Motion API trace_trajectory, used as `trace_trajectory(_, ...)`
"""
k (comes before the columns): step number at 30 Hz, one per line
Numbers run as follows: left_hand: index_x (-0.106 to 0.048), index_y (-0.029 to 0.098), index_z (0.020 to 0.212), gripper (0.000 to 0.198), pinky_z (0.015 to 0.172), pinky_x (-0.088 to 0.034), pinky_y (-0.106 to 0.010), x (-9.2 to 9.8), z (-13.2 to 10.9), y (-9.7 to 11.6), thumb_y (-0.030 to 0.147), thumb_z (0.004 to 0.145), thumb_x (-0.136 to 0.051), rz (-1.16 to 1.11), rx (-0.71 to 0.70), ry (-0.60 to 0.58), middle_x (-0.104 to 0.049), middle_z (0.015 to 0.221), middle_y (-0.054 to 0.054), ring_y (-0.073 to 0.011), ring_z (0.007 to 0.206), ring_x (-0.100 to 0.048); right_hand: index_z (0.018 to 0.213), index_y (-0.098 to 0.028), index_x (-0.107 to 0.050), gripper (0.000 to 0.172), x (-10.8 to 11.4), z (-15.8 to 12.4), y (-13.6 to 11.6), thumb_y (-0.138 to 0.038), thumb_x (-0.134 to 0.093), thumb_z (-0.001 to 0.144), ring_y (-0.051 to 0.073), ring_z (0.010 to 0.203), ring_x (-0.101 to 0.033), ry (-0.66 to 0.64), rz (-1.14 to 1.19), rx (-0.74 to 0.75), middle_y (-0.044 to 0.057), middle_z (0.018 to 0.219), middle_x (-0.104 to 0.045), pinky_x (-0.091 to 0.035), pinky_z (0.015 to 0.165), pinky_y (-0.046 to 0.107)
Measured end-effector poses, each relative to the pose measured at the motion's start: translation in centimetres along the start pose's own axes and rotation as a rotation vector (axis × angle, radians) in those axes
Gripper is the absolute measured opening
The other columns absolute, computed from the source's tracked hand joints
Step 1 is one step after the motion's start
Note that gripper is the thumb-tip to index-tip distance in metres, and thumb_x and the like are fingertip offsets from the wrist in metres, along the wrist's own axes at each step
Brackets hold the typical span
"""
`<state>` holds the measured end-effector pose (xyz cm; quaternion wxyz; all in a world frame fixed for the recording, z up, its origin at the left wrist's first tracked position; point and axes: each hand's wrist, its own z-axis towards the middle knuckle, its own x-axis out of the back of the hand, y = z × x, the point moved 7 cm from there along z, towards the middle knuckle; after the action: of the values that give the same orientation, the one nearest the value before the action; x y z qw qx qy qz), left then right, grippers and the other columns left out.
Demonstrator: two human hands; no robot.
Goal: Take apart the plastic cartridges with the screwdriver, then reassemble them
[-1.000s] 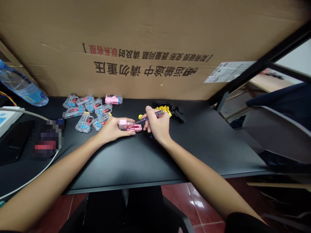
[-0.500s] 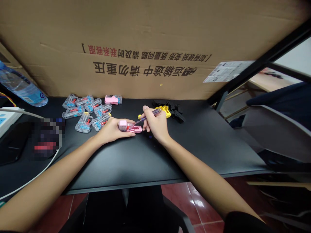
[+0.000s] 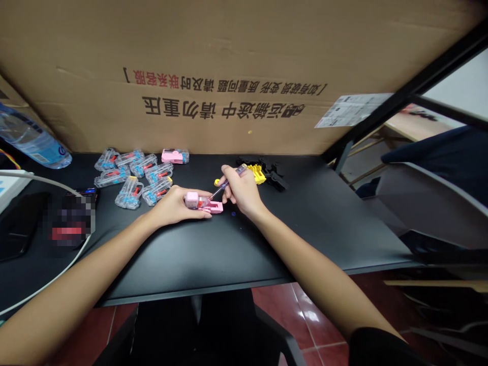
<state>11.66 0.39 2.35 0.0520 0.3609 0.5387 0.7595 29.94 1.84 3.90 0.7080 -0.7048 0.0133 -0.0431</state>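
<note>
Black desk (image 3: 213, 259), with a printed cardboard sheet (image 3: 229, 46) standing behind it; the pink-and-clear plastic case (image 3: 196, 201) sits just above the desk's middle, closed inside your left hand (image 3: 173, 207); a pink slotted piece (image 3: 215, 207) lies against the case, partly under your fingertips; your right hand (image 3: 242, 190) pinches a slim purple-and-clear screwdriver (image 3: 224, 186), its tip at the case; a small yellow knob (image 3: 216, 182) shows beside your right fingers; a tiny blue bead (image 3: 233, 214) lies on the desk below them; yellow parts (image 3: 257, 174) and black parts (image 3: 275, 178) are heaped just beyond your right hand; clear cases with red and blue insides (image 3: 133, 178) are clustered to the left, with a pink-topped one (image 3: 175, 156) behind them; further left are a water bottle (image 3: 30, 140), a power strip (image 3: 11, 190) and a pixelated object (image 3: 70, 221).
</note>
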Motion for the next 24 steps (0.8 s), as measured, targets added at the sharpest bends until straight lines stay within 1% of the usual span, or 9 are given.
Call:
trace_trajectory(5, -0.084, 0.013, 0.127, 0.063, 0.077, -0.063, -0.036, -0.1, 0.0, 0.2, 0.05, 0.077, -0.094, 0.007, -0.027, 0.006, -0.086, 0.103, -0.013, -0.0266, 0.081, -0.078, 0.059, -0.02, -0.066, 0.044, -0.2, 0.3, 1.0, -0.046, -0.066, 0.094, 0.009, 0.025, -0.039, -0.039, 0.037, -0.019, -0.004, 0.034, -0.048, -0.042, 0.032, 0.022)
trace_trajectory(9, -0.085, 0.015, 0.126, 0.062, 0.079, -0.065, -0.036, -0.1, 0.0, 0.3, 0.051, 0.077, -0.093, 0.004, -0.026, -0.002, -0.087, 0.104, -0.012, -0.029, 0.084, -0.08, 0.06, -0.021, -0.065, 0.045, -0.3, 0.3, 1.3, -0.049, -0.067, 0.094, 0.009, 0.026, -0.039, -0.042, 0.017, -0.015, -0.005, 0.035, -0.047, -0.043, 0.033, 0.022)
trace_trajectory(11, -0.085, 0.015, 0.126, 0.061, 0.082, -0.065, -0.037, -0.1, 0.0, 0.3, 0.05, 0.077, -0.093, 0.01, -0.024, 0.0, -0.087, 0.108, -0.013, -0.0303, 0.088, -0.081, 0.06, -0.021, -0.065, 0.047, -0.2, 0.2, 1.1, -0.053, -0.067, 0.095, 0.01, 0.027, -0.043, -0.037, -0.013, -0.006, -0.005, 0.035, -0.048, -0.04, 0.033, 0.022)
trace_trajectory(14, -0.084, 0.014, 0.127, 0.059, 0.085, -0.065, -0.038, 0.0, 0.0, 0.3, 0.047, 0.078, -0.093, -0.001, -0.013, 0.004, -0.086, 0.111, -0.013, -0.0303, 0.091, -0.082, 0.059, -0.022, -0.064, 0.053, 0.2, 0.0, 0.2, -0.06, -0.065, 0.097, 0.012, 0.03, -0.047, 0.005, -0.077, 0.032, -0.003, 0.036, -0.046, -0.032, 0.032, 0.023)
trace_trajectory(16, -0.084, 0.015, 0.125, 0.057, 0.088, -0.065, -0.038, 0.1, 0.0, 0.3, 0.045, 0.078, -0.094, -0.017, -0.009, 0.024, -0.086, 0.114, -0.013, -0.0294, 0.094, -0.082, 0.058, -0.023, -0.062, 0.059, 0.8, -0.2, -0.7, -0.065, -0.06, 0.1, 0.012, 0.033, -0.047, 0.056, -0.11, 0.095, -0.002, 0.038, -0.046, -0.033, 0.036, 0.024)
trace_trajectory(18, -0.084, 0.016, 0.125, 0.055, 0.088, -0.066, -0.037, 0.4, 0.0, 0.3, 0.043, 0.078, -0.095, -0.022, 0.0, 0.058, -0.086, 0.115, -0.012, -0.0281, 0.096, -0.083, 0.056, -0.024, -0.059, 0.064, 1.4, -0.5, -1.9, -0.067, -0.055, 0.104, 0.013, 0.039, -0.049, 0.103, -0.146, 0.195, -0.001, 0.043, -0.049, -0.041, 0.043, 0.027)
trace_trajectory(20, -0.084, 0.016, 0.125, 0.055, 0.087, -0.066, -0.036, 0.6, 0.1, 0.2, 0.041, 0.077, -0.095, -0.021, 0.014, 0.089, -0.086, 0.114, -0.012, -0.0274, 0.094, -0.083, 0.055, -0.024, -0.058, 0.065, 1.8, -0.9, -3.1, -0.064, -0.052, 0.107, 0.014, 0.049, -0.054, 0.13, -0.202, 0.316, 0.002, 0.052, -0.055, -0.048, 0.054, 0.03)
trace_trajectory(22, -0.084, 0.015, 0.124, 0.056, 0.087, -0.067, -0.037, 0.8, 0.1, 0.1, 0.041, 0.077, -0.096, -0.028, 0.028, 0.11, -0.086, 0.113, -0.012, -0.0279, 0.095, -0.083, 0.057, -0.023, -0.058, 0.063, 1.8, -1.3, -4.0, -0.058, -0.052, 0.109, 0.016, 0.06, -0.058, 0.116, -0.283, 0.43, 0.004, 0.062, -0.06, -0.05, 0.064, 0.032)
trace_trajectory(24, -0.083, 0.014, 0.125, 0.057, 0.092, -0.067, -0.039, 1.0, 0.1, -0.1, 0.041, 0.076, -0.096, -0.049, 0.032, 0.125, -0.085, 0.118, -0.013, -0.0293, 0.099, -0.083, 0.061, -0.023, -0.059, 0.058, 1.2, -1.4, -4.4, -0.053, -0.051, 0.11, 0.017, 0.067, -0.059, 0.028, -0.39, 0.517, 0.004, 0.071, -0.062, -0.049, 0.07, 0.033)
